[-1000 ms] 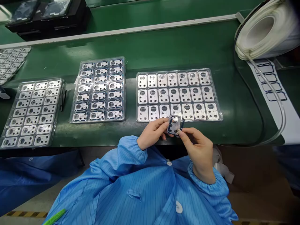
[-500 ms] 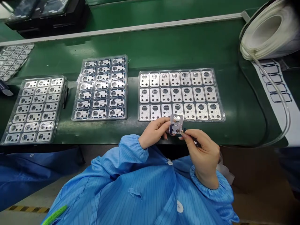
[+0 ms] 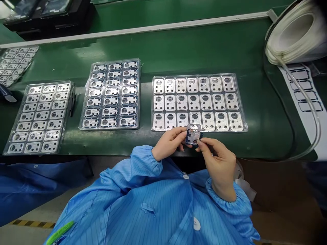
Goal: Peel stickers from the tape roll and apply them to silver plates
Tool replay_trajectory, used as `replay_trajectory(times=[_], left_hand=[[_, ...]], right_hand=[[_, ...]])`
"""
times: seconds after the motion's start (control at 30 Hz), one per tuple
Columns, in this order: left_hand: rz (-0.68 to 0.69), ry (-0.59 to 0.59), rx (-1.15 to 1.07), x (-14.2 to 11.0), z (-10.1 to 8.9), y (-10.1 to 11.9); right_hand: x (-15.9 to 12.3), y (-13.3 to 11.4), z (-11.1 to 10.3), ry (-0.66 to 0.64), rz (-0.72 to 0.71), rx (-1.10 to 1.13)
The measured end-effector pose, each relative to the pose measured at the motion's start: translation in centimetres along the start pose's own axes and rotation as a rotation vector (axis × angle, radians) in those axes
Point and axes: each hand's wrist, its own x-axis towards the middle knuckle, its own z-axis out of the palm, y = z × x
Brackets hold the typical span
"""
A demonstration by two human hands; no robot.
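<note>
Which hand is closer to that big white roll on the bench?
Right. The right hand sits below and left of the white roll; the left hand lies farther left, so farther away.

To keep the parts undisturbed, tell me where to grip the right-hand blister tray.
Take the clear blister tray by its bare short-end rims, from above. There the rim stands free of the metal plates, while the left hand and right hand crowd the near edge.
</note>
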Motion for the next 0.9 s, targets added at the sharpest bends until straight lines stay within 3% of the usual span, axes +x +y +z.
replay_trajectory(times=[0.9], left_hand=[[0.006, 0.002, -0.006, 0.03, -0.05, -0.21]], right_hand=[[0.19, -0.84, 0.09, 0.021, -0.076, -0.109]])
